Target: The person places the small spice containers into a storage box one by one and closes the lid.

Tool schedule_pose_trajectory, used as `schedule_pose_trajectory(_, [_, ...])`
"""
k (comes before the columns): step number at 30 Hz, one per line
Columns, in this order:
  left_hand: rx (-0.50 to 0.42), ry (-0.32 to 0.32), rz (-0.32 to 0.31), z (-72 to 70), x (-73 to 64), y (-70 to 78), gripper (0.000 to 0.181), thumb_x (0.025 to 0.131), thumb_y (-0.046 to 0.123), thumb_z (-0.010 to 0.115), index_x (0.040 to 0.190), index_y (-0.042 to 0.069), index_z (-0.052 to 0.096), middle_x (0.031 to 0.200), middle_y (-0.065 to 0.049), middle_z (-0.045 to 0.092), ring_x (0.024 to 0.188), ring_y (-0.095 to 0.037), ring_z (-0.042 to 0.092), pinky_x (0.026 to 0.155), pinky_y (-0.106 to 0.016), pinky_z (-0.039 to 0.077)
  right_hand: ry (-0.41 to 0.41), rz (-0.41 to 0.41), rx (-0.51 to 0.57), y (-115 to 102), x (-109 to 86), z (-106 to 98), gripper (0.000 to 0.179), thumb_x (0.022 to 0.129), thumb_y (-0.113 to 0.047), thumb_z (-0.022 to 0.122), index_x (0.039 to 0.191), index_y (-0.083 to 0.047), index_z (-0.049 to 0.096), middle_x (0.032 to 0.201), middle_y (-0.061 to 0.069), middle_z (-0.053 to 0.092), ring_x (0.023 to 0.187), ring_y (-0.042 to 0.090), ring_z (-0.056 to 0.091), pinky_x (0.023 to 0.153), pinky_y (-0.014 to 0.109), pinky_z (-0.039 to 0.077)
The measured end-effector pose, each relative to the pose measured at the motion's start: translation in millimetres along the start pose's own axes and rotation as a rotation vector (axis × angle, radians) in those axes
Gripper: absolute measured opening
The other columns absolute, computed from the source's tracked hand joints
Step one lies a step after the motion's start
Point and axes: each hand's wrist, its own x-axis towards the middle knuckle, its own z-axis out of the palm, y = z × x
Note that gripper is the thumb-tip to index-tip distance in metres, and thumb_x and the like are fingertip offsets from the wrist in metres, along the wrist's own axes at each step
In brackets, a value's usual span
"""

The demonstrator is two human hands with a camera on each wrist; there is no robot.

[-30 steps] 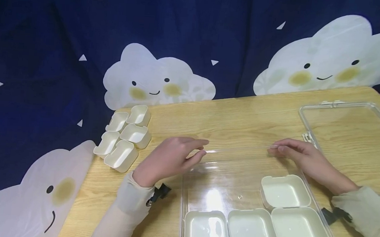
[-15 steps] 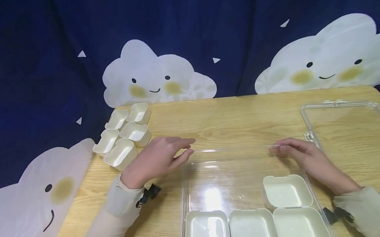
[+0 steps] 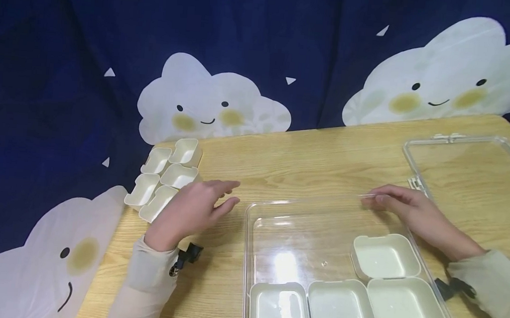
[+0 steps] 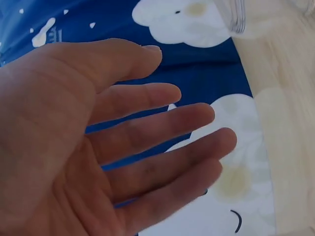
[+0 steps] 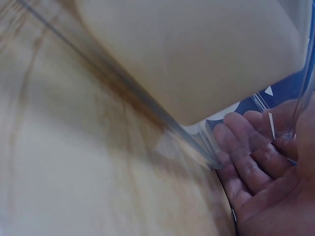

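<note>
One dark-blue curtain (image 3: 322,49) with cloud prints, across the far side. One wooden table (image 3: 282,156), the whole working surface. One transparent case (image 3: 302,242), near right, lying flat on the table. One transparent panel (image 3: 478,176), seemingly its lid, far right, apart from the case.

Two hands. Left hand (image 3: 190,211): left of the case, beside the loose trays; fingers spread and gently bent, holding nothing; contact with the trays cannot be told. Right hand (image 3: 406,211): fingers and thumb curled about the case's far right corner, gripping it.

Four seated trays (image 3: 340,305), cream: three along the case's near side, one behind the near right piece. Five loose trays (image 3: 144,186), same cream, clustered far left on the table.

Stage, by judgement: partway; four pieces housed, five outside, lid off.
</note>
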Motion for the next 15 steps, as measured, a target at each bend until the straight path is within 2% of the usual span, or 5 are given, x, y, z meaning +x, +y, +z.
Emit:
schedule_pose_trajectory(5, [0.025, -0.038, -0.106, -6.8, -4.3, -8.2, 0.039, 0.101, 0.032, 0.065, 0.132, 0.007, 0.069, 0.118, -0.009, 0.078, 0.096, -0.024, 0.076, 0.083, -0.044, 0.061, 0.004, -0.01, -0.015, 1, -0.8, 0, 0.033, 0.109, -0.032, 0.051, 0.131, -0.014, 0.066, 0.122, -0.007, 0.077, 0.109, -0.002, 0.071, 0.093, 0.008, 0.049])
schedule_pose_trajectory(10, [0.052, -0.048, -0.168, -8.9, -7.3, -19.1, 0.041, 0.101, 0.031, 0.066, 0.132, 0.004, 0.067, 0.119, -0.013, 0.077, 0.092, -0.027, 0.075, 0.085, -0.045, 0.06, 0.015, -0.013, -0.04, 1, -0.6, -1, 0.032, 0.109, -0.033, 0.05, 0.13, -0.015, 0.067, 0.121, -0.007, 0.078, 0.109, -0.004, 0.07, 0.093, 0.007, 0.048])
schedule_pose_trajectory(15, [0.067, -0.064, -0.23, -7.6, -8.9, -31.5, 0.04, 0.101, 0.03, 0.065, 0.131, 0.003, 0.066, 0.123, -0.015, 0.075, 0.103, -0.032, 0.074, 0.09, -0.05, 0.058, 0.007, -0.012, -0.029, 1, -0.8, 0, 0.033, 0.11, -0.033, 0.05, 0.131, -0.014, 0.066, 0.121, -0.007, 0.078, 0.108, -0.002, 0.071, 0.092, 0.008, 0.049])
